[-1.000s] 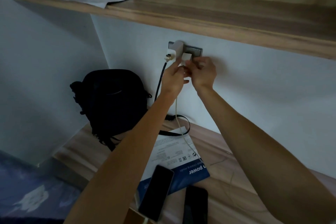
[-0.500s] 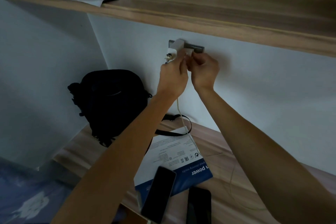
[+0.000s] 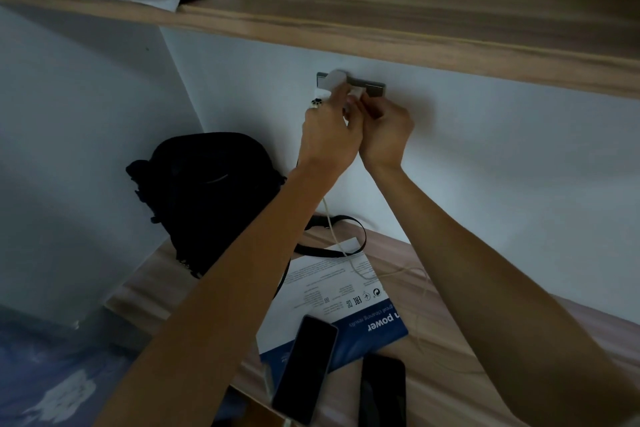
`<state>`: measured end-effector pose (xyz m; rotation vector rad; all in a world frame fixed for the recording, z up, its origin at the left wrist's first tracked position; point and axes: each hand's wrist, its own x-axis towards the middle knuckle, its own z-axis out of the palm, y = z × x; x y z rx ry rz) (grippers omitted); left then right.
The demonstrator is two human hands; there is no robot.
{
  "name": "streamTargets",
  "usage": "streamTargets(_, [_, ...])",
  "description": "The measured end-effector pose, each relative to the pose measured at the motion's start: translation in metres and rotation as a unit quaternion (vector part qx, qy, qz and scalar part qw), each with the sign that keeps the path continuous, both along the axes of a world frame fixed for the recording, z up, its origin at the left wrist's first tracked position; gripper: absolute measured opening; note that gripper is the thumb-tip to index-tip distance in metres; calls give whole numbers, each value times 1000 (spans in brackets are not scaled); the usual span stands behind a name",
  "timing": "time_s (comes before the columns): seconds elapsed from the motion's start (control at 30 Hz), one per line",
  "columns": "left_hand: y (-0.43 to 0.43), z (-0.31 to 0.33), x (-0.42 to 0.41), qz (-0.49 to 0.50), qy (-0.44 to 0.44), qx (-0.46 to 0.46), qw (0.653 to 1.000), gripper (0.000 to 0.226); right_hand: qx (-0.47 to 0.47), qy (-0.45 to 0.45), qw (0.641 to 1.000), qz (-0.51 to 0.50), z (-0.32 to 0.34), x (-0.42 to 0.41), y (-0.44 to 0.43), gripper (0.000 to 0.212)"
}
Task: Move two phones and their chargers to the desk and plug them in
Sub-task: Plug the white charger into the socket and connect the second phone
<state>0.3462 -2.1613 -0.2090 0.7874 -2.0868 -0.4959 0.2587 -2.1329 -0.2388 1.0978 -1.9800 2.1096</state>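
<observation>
**A:** ok, head view, what's the count?

**B:** Two phones, both flat on the tabletop (image 3: pixel 450 374) near the bottom of the shot, dark screens up. The first phone (image 3: pixel 304 367) lies partly on a blue-and-white printed sheet (image 3: pixel 332 295). Its long axis runs away from the person toward the wall, with the far end leaning a bit right. The second phone (image 3: pixel 382 392) is just beside it on the right, on bare wood. It points pretty much straight at the wall, and the frame edge cuts off its near end.

**A:** and chargers?

**B:** I can only make out one for sure, a small white charger (image 3: pixel 356 92) up at the grey wall socket (image 3: pixel 372 85) under the shelf (image 3: pixel 381 35). A rounded white plug (image 3: pixel 334 80) sits in the socket just left of it.

**A:** hands?

**B:** Two, pressed together right at the socket. The left hand (image 3: pixel 329 135) and right hand (image 3: pixel 384 135) both have their fingers curled in, pinching that charger. Can't tell how far in it is.

**A:** cable?

**B:** One white cable (image 3: pixel 332 229) drops from under the hands and runs across the sheet. There's also one black bag (image 3: pixel 207 198) against the wall on the left.
</observation>
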Motion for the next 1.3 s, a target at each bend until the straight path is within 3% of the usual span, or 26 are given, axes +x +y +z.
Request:
streamTargets(0.13, [4,-11,3,26,11,-11,1000,28,-66,-118,991,19,-10,7,-1,4])
streamTargets(0.23, [5,-17,4,35,19,0,999,26,-94,-188,977,37,-14,9,-3,7])
streamTargets(0.6, [7,-21,6,17,10,-1,1000,38,-115,-175,977,41,-18,11,-6,1])
streamTargets(0.83, [7,-4,-12,70,-1,-16,997,30,-12,-109,994,2,-4,-3,-12,32])
streamTargets(1.03, [4,-6,-5,16,-16,11,1000,34,-53,-133,990,4,-11,-4,-12,17])
streamTargets(1.17, [-1,-4,-7,14,-33,9,999,28,-57,-124,991,9,-15,-2,-12,23])
streamTargets(1.3, [1,-7,-1,1,-63,27,998,45,-16,-101,995,-9,-9,-4,-7,14])
